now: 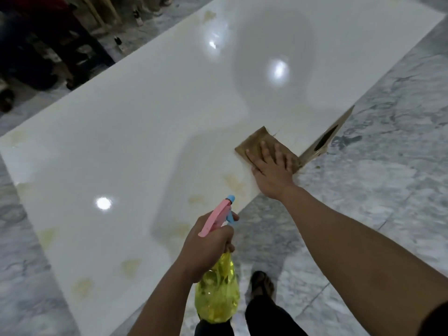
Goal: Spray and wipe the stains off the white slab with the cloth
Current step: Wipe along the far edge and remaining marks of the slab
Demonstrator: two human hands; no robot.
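A large glossy white slab (150, 122) lies slanted across the view. Several yellowish stains (232, 183) mark its near edge and corners. My right hand (271, 168) presses flat, fingers spread, on a brown cloth (257, 141) at the slab's right edge. My left hand (206, 246) grips the neck of a yellow spray bottle (218, 294) with a pink and blue trigger head (218, 215), its nozzle aimed toward the stains near the edge.
A cardboard support (327, 139) sticks out under the slab's right edge. Grey marble floor (375, 190) surrounds the slab. My foot (261, 284) stands near the front edge. Dark legs and shoes of other people (48, 64) stand at the far left.
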